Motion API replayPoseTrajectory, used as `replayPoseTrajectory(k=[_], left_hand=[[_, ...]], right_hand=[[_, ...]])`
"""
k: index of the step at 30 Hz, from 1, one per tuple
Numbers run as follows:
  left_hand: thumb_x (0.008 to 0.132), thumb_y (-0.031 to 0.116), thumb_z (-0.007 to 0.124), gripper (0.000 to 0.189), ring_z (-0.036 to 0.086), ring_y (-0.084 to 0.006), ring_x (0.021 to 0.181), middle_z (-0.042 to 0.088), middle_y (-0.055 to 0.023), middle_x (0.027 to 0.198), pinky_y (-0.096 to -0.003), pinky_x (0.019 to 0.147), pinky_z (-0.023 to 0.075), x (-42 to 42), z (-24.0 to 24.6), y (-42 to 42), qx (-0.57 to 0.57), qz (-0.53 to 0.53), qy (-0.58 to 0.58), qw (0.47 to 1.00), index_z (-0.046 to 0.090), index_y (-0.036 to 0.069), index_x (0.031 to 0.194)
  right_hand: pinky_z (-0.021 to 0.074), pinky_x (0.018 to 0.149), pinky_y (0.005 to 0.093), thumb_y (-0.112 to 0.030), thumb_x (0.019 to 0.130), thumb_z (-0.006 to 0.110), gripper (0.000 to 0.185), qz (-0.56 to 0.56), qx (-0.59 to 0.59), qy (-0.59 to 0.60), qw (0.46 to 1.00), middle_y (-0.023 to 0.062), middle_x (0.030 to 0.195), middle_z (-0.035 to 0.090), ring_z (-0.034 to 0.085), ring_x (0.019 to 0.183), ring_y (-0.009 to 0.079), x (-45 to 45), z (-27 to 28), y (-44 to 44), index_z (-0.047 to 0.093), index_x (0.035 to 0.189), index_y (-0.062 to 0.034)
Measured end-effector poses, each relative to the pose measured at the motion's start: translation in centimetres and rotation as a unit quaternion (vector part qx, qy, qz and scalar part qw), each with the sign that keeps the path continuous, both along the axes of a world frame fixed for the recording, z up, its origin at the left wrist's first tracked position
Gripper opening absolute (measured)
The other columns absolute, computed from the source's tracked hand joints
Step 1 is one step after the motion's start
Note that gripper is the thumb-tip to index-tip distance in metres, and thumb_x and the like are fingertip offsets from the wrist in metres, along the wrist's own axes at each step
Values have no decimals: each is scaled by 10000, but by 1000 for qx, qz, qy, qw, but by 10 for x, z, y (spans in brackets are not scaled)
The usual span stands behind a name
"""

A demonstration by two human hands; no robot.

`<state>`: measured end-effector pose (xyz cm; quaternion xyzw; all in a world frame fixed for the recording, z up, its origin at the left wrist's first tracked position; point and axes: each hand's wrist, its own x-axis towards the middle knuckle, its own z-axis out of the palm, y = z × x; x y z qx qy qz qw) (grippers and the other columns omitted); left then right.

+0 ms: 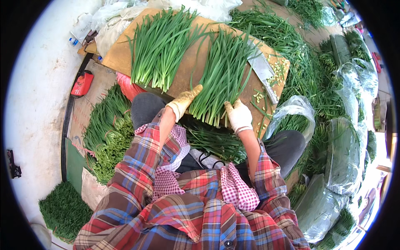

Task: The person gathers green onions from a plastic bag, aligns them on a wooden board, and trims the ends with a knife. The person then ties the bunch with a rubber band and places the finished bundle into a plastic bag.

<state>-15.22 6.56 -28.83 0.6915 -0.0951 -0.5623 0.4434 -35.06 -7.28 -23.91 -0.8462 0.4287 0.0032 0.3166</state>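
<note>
On a wooden board lie two spread bundles of green garlic chives. My left hand, in a stained work glove, rests against the left side of the right bundle, with fingers pointing up and nothing seen in them. My right hand, also gloved, has its thumb and fingertips at the lower right stems of that bundle; whether they grip any is unclear. The other bundle lies to the left, untouched. A wide-bladed knife lies right of the chives, its upper end partly hidden by leaves. Cut stem pieces are scattered beside it.
The wooden board spans my knees. Tied chive bundles are stacked at left, near a red packet. Loose chives heap at right, beside plastic-wrapped bundles. An open clear bag sits by my right knee.
</note>
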Motion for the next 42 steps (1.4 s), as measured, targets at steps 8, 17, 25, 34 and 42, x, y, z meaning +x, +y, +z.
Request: replayPoseTrajectory(k=[8, 17, 25, 34, 42], left_hand=[[748, 691, 608, 890, 571, -314, 1112, 603, -216, 1189, -368, 943, 426, -32, 9, -14, 15, -54, -235, 970, 536, -50, 1236], [677, 595, 739, 854, 575, -344, 1115, 615, -218, 1164, -394, 945, 440, -44, 25, -4, 59, -52, -249, 965, 518, -4, 1245], [645, 658, 718, 839, 606, -344, 1025, 635, -225, 1062, -383, 882, 464, 30, 110, 4, -27, 25, -420, 907, 548, 1, 1139], [694, 594, 682, 746, 596, -383, 1036, 619, -263, 1079, -421, 879, 470, 146, 151, 28, 119, 27, -542, 831, 548, -12, 1108], [706, 743, 577, 948, 531, -370, 1168, 553, -233, 1247, -404, 985, 410, 179, 103, 59, 226, 5, -517, 826, 497, -25, 1255]], right_hand=[[456, 809, 506, -336, 926, 475, 418, -17, 58, -95, 994, 308, 917, 623, 598, 913, 453, 14, -23, 45, 515, 1071, 53], [561, 576, 375, -197, 968, 465, 220, -154, 517, -202, 817, 105, 915, 636, 655, 691, 232, 16, -23, 66, 473, 1139, -58], [542, 532, 334, -185, 970, 473, 231, -15, 509, -376, 774, 78, 932, 617, 632, 661, 185, 112, 17, 60, 445, 1173, -80], [562, 696, 486, -197, 935, 469, 321, 39, 551, -186, 812, 181, 1032, 590, 653, 849, 334, 269, 33, 58, 434, 1177, 10], [522, 630, 357, -520, 919, 466, 576, 222, 252, 45, 941, 138, 604, 648, 665, 609, 231, 265, 56, 52, 670, 821, 10]])
